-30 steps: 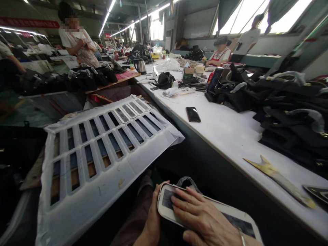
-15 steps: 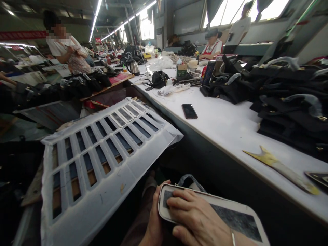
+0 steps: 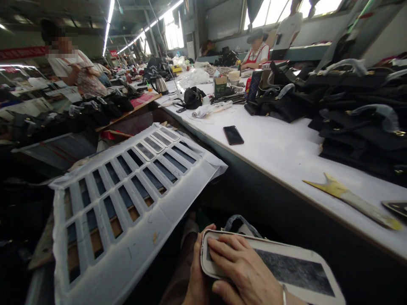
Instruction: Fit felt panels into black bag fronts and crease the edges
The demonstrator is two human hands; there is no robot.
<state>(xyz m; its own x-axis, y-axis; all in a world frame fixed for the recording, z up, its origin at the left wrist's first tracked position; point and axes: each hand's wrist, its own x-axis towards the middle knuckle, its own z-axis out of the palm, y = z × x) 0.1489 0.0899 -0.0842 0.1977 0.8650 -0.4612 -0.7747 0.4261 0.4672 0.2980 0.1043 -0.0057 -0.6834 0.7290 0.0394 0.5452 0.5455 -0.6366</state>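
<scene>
Low in the view is an off-white bag point(image 3: 329, 264), turned with a flat side up. It has a dark speckled rectangular panel point(image 3: 294, 269) and a zipper along its edge. A plastic-wrapped handle point(image 3: 243, 221) shows behind it. My left hand point(image 3: 194, 271) is wrapped around the bag's left end, its fingers partly hidden underneath. On top, my right hand point(image 3: 238, 262) lies with fingers stretched flat across the panel's left part, the thumb by the near edge. Left of my hands, a white-covered slotted rack point(image 3: 140, 239) holds several white-bordered dark panels point(image 3: 153, 144) in its far row.
A long white table point(image 3: 273, 156) runs along the right, bearing a phone point(image 3: 233, 135), a yellow-and-white tapered piece point(image 3: 352, 201) and piled black bags point(image 3: 365, 131). Farther back are a kettle point(image 3: 161, 85) and a small black bag point(image 3: 193, 98). A person point(image 3: 74, 70) stands at left; others are behind the table.
The bag and both hands have shifted slightly right and down in the view. My right fingers remain flat on the panel, and my left hand still holds the end.
</scene>
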